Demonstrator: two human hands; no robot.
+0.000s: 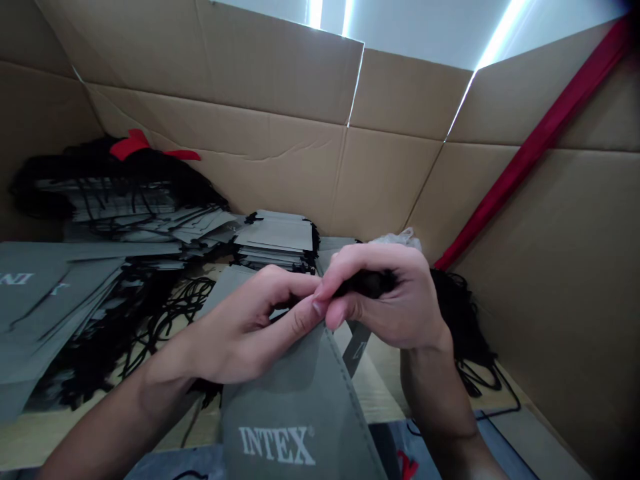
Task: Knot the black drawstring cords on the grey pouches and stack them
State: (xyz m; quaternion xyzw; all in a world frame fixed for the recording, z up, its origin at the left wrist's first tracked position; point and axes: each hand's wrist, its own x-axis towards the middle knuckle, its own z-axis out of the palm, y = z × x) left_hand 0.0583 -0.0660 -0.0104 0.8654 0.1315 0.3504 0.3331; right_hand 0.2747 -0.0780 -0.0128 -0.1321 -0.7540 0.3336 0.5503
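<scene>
A grey fabric bag [295, 400] with white INTEX lettering and a stitched side seam hangs in front of me, its lower end out of view. My left hand [255, 327] pinches its top edge between thumb and fingers. At the top corner beside the seam, the fingertips of my right hand [395, 300] are closed and meet my left thumb and finger. Something dark lies within the curl of my right hand; whether it is cord cannot be made out. The exact spot under the fingertips is hidden.
Stacked grey bags with black cords [275, 233] stand behind my hands. More bags [50, 300] spread at left beneath a black pile with a red strip [131, 143]. Black cords [457, 313] lie at right. Cardboard walls [280, 140] enclose the wooden table [380, 393].
</scene>
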